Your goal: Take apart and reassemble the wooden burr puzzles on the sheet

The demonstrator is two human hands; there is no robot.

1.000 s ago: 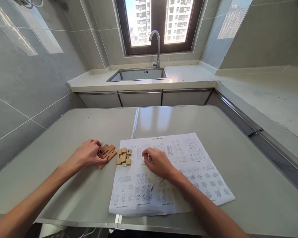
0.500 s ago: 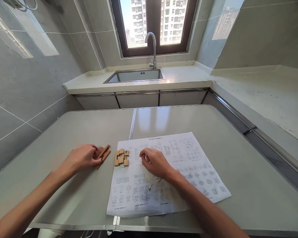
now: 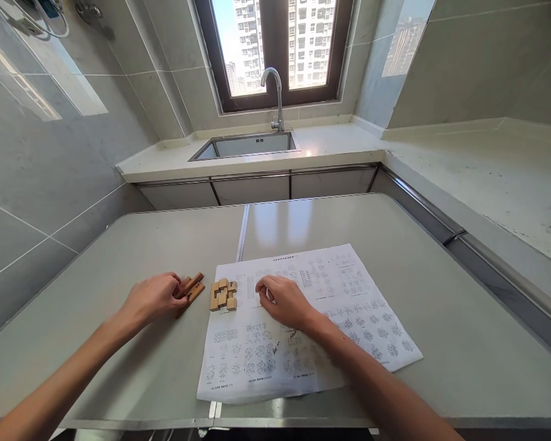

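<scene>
My left hand (image 3: 153,300) is at the left of the table, its thumb and fingers pinched on one of a few reddish-brown wooden strips (image 3: 193,294). These strips lie slantwise, partly hidden by the fingertips. Just right of them, a cluster of light wooden blocks (image 3: 223,296) sits on the left edge of a large printed sheet (image 3: 229,376). Over the sheet, to the right of the cluster, my right hand (image 3: 284,301) is curled closed with no object showing in it. Rows of small line drawings cover the paper.
The grey table (image 3: 450,343) has a seam down its middle and a metal front edge. Behind it are a white counter (image 3: 340,139), a sink (image 3: 252,144) and a faucet (image 3: 279,101) beneath a window. Another counter (image 3: 482,165) runs along the right side.
The head view has shifted slightly. Both hands keep nearly the same pose, the left still at the brown strips and the right still curled over the sheet.
</scene>
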